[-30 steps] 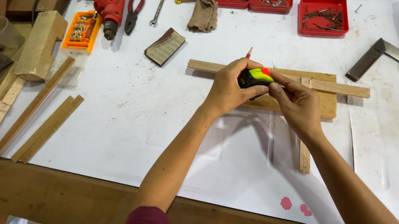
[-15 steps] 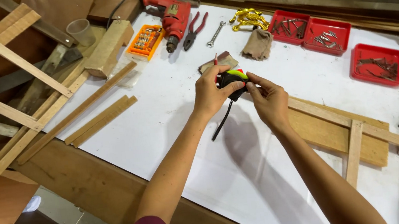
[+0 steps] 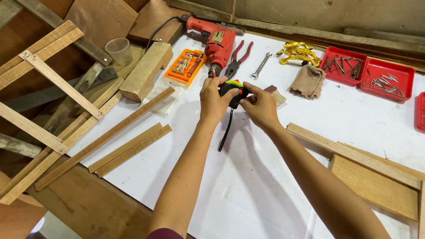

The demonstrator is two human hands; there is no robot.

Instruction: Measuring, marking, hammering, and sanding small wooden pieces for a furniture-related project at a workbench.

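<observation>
Both hands hold a tape measure (image 3: 234, 92) above the white table (image 3: 261, 193): left hand (image 3: 214, 101) and right hand (image 3: 259, 108) are closed around it, near a red drill (image 3: 217, 40).

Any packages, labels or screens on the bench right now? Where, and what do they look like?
No screens or signs.
Label plate: pale rectangle on the red drill's side, above the hands.
Orange case: open rectangular box of bits, left of the drill.
Red trays: shallow rectangles of nails, at right.

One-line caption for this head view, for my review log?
Both hands, left hand and right hand, hold a black-and-yellow tape measure above the white-covered workbench, near a red drill.
</observation>
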